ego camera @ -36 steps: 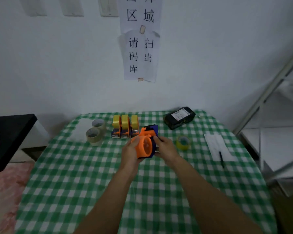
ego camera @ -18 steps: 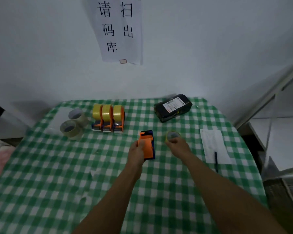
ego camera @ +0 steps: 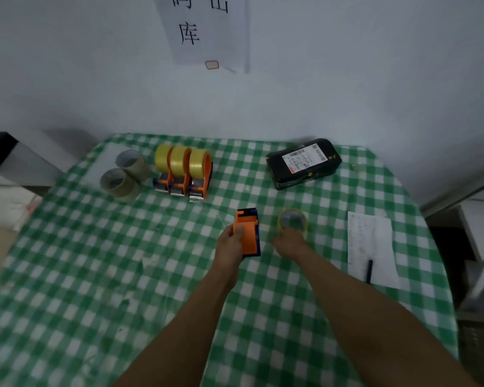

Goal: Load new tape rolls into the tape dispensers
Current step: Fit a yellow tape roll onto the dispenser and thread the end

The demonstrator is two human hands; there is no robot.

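My left hand [ego camera: 231,243] grips the dispenser [ego camera: 246,233] mid-table, thumb curled over its orange face. My right hand [ego camera: 289,243] lies at the near rim of the yellow roll [ego camera: 292,220] just beside it; I cannot tell whether those fingers have closed. Three loaded dispensers [ego camera: 183,174], two brown rolls [ego camera: 120,181] and a parcel [ego camera: 303,163] line the far edge. A paper [ego camera: 372,241] with a pen [ego camera: 369,270] lies by the right edge. Bare cloth [ego camera: 95,275] spreads wide to my left.
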